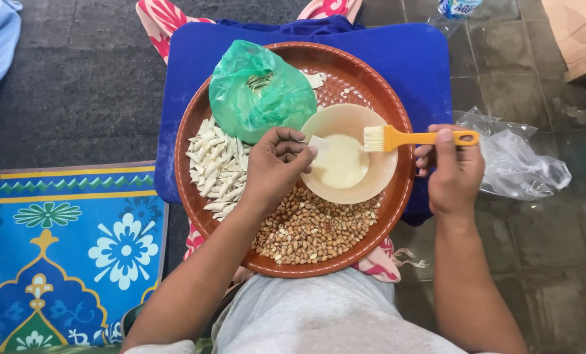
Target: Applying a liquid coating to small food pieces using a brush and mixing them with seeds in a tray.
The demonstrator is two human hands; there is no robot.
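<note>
Orange-handled pastry brush (411,138) sits pinched in the right hand (451,172), bristles over the beige plastic bowl (378,177); the left hand (276,167) pinches 1 small white wrapper (318,144) at the bowl's rim.

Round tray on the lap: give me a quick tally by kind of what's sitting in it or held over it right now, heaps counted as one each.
On the brown tray:
Green plastic bag: 1
Beige bowl of pale liquid: 1
Heap of white folded pieces: 1
Heap of peanuts: 1
Yellow brush, in the right hand: 1
White piece, in the left hand: 1
Total: 6
</note>
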